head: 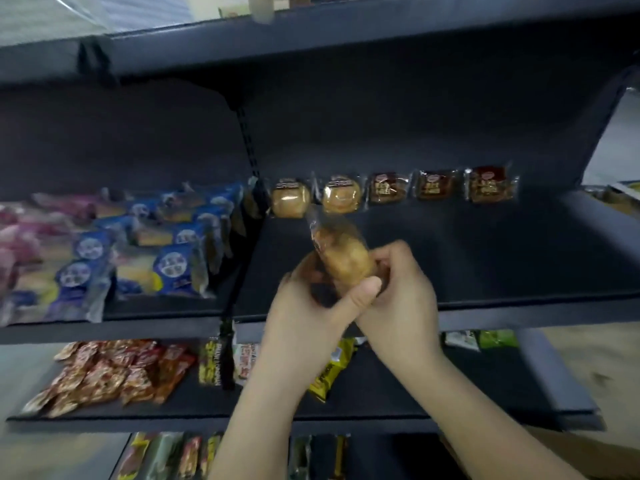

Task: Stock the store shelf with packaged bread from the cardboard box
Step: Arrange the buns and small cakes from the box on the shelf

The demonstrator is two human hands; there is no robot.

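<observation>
Left hand (308, 306) and right hand (405, 292) both grip one packaged bread (341, 258) over the shelf (485, 258); best set it upright by the back row (391, 190), label forward

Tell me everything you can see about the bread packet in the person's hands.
The bread packet is a round, golden-brown bun, darker toward one side, sealed in clear shiny plastic whose crimped end points up and away. It is blurred, so no print can be read. It is held tilted above the dark middle shelf, not resting on it. The left hand grips its lower part, thumb across the front; the right hand pinches its right edge.
</observation>
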